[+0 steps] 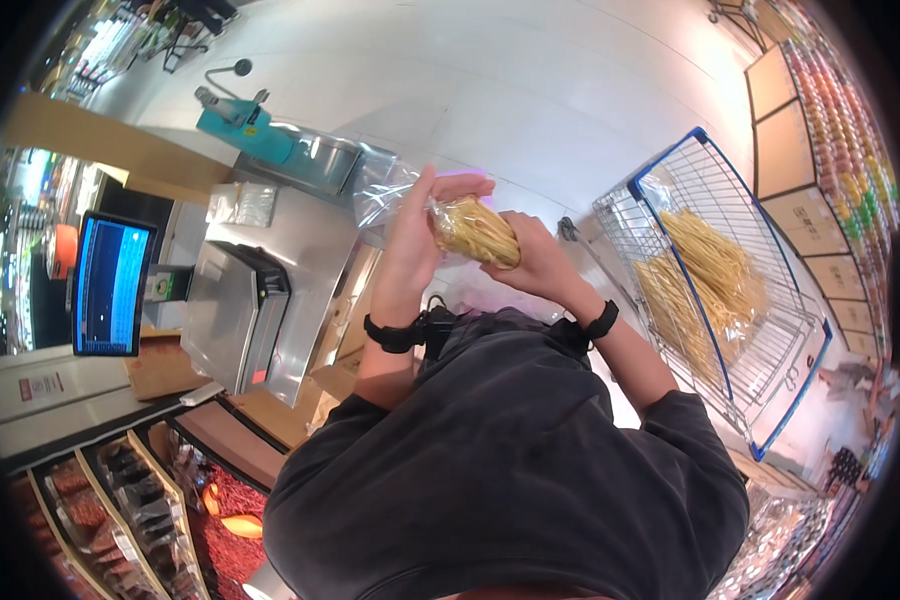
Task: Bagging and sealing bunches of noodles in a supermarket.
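- Two hands share one load: your left hand (pixel 416 238) and right hand (pixel 536 258) hold a clear bag (pixel 477 230) of yellow sticks between them, in front of your body.
- Your left hand is half open, cupped at the bag's left end, fingers long and thumb apart; that looks like guiding more than squeezing.
- Your right hand is curled closer around the other end, probably to keep the bundle compact and stop it sagging.
- Clear film (pixel 378 187) spreads just left of your left hand; it seems to be the bag's slack mouth, though you cannot tell for certain.
- Farther left of that hand, the steel surface (pixel 315 238) carries spare bags (pixel 240 204) and a scale (pixel 228 312), likely kept there for easy reach; a teal device (pixel 247 130) stands ahead of them.
- Well right of your right hand, a cart (pixel 667 158) holds more yellow sticks (pixel 705 268), presumably parked alongside so your supply stays close.
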`<state>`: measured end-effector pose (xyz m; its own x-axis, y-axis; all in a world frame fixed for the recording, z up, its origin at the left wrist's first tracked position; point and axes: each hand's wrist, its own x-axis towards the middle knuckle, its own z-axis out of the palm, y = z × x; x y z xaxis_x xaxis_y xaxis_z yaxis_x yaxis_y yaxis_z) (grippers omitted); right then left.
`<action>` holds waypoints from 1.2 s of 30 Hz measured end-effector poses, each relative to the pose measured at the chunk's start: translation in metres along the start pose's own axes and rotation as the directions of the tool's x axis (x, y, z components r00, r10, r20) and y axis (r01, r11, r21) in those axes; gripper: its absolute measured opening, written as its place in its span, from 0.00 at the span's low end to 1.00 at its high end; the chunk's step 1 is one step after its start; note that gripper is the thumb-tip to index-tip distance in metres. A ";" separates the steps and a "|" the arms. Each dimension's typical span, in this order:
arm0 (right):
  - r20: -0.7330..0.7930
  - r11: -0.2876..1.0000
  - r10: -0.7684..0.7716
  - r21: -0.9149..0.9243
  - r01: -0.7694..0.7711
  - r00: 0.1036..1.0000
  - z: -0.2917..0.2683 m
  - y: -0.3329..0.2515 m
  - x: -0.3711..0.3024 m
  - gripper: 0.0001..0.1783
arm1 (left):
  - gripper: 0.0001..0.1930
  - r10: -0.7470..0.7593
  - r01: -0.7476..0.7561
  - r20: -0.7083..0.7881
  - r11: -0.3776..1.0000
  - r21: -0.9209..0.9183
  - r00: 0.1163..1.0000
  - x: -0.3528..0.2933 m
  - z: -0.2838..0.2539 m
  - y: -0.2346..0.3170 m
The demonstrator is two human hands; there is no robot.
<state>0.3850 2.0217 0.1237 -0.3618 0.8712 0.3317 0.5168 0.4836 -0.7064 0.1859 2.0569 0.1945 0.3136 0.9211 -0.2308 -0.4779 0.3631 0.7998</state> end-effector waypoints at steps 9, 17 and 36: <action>0.441 0.815 0.156 0.448 -0.367 0.884 -0.040 0.003 -0.002 0.32 | 0.33 0.086 -0.158 0.255 0.948 0.276 0.963 0.011 0.023 0.015; 0.645 0.639 0.089 0.547 -0.540 0.759 -0.046 0.022 -0.001 0.42 | 0.31 0.186 -0.346 0.395 0.854 0.388 0.900 0.026 0.048 0.011; 0.396 0.783 0.558 0.039 -0.620 0.729 0.042 0.132 -0.236 0.42 | 0.21 -0.086 0.253 -0.242 0.471 0.845 0.967 0.006 -0.120 -0.091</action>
<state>0.5062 1.8758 -0.0737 -0.2825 0.8721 -0.3996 0.5990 -0.1650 -0.7835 0.1330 2.0463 0.0536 0.1462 0.8928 -0.4260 0.5481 0.2854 0.7862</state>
